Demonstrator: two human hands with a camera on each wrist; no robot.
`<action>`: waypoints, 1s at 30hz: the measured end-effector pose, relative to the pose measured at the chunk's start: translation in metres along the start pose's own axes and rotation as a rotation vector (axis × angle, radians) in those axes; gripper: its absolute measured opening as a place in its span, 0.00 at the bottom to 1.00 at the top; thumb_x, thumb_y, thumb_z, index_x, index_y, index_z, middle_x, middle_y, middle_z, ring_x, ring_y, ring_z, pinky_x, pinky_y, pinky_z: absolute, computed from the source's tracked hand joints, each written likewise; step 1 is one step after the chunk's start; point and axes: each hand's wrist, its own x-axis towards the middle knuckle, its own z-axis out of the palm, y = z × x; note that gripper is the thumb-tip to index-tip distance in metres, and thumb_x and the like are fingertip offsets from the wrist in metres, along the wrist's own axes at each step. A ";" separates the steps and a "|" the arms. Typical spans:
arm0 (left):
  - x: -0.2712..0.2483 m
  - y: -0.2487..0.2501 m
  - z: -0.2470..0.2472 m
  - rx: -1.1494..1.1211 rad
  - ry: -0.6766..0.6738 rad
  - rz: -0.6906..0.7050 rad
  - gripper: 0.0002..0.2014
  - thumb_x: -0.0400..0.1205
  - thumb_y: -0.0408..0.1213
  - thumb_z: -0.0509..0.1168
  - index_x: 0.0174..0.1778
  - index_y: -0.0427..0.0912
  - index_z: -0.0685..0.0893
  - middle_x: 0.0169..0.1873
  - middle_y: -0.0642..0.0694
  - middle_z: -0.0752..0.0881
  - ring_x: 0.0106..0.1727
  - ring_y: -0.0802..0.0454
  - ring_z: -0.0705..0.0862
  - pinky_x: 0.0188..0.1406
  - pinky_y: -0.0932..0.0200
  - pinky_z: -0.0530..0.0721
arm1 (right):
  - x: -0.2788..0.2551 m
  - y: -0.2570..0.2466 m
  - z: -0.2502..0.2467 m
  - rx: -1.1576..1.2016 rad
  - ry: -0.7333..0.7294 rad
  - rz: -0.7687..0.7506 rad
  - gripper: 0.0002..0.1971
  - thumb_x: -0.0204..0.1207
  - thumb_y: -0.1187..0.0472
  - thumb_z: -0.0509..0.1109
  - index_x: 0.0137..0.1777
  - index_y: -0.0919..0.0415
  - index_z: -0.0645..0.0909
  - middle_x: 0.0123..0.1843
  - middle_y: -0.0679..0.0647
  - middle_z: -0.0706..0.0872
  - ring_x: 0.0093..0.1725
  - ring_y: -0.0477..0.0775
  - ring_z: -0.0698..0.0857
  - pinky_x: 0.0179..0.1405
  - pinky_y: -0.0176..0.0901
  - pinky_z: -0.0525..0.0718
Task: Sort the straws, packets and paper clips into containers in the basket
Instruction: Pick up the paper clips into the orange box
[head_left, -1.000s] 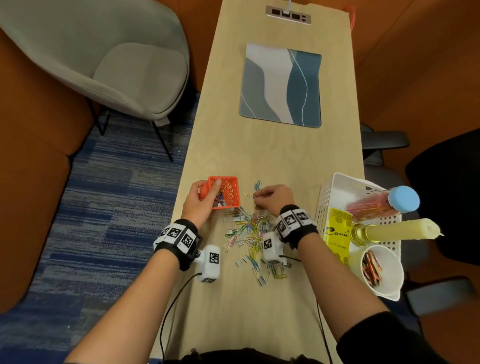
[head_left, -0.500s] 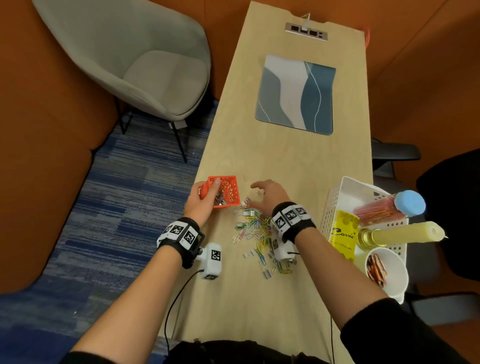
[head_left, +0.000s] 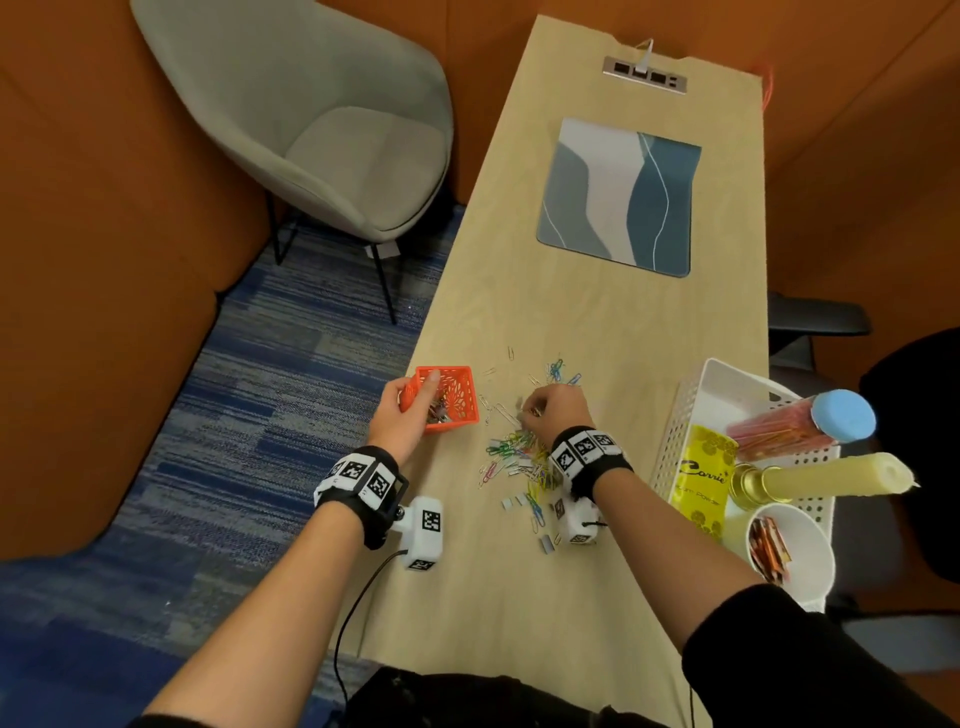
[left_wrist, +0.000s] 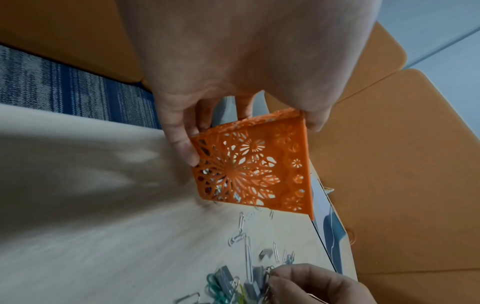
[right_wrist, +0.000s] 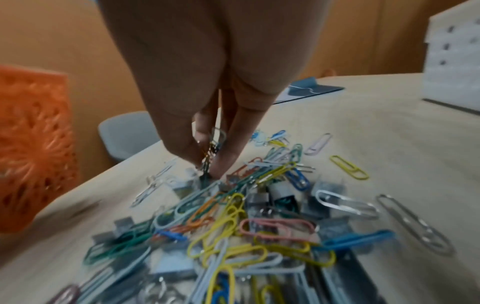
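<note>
Our left hand (head_left: 402, 415) grips the orange container (head_left: 451, 397) by its rim, at nine o'clock from the paper clips (right_wrist: 231, 216) on the table (head_left: 597, 312). Our right hand (head_left: 558, 415) pinches a few clips narrowly between its fingertips (right_wrist: 223, 164).

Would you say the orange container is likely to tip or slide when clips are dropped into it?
Probably light: the orange container has thin cut-out walls and holds only a few clips. It could likely slide on the smooth table, which may be why the left hand grips its side. Its square base looks unlikely to roll.
</note>
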 end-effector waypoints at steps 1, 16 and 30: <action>0.000 0.000 0.003 0.015 -0.015 0.000 0.24 0.76 0.70 0.68 0.57 0.58 0.78 0.53 0.54 0.87 0.59 0.50 0.86 0.67 0.46 0.82 | -0.001 0.003 -0.004 0.049 -0.006 0.037 0.05 0.71 0.64 0.76 0.44 0.62 0.92 0.42 0.56 0.92 0.38 0.51 0.85 0.41 0.37 0.83; -0.002 0.028 0.062 0.034 -0.139 0.000 0.32 0.66 0.80 0.63 0.55 0.62 0.79 0.53 0.50 0.90 0.55 0.50 0.89 0.59 0.46 0.86 | -0.019 -0.036 -0.082 0.376 0.013 -0.256 0.13 0.74 0.65 0.74 0.55 0.52 0.90 0.50 0.45 0.92 0.48 0.43 0.88 0.54 0.37 0.86; 0.011 0.010 0.013 -0.039 0.022 -0.050 0.25 0.77 0.70 0.66 0.61 0.56 0.78 0.53 0.53 0.88 0.58 0.50 0.87 0.68 0.40 0.83 | -0.003 -0.008 0.022 -0.438 -0.075 -0.268 0.13 0.74 0.75 0.66 0.56 0.66 0.84 0.57 0.59 0.78 0.55 0.61 0.80 0.41 0.49 0.83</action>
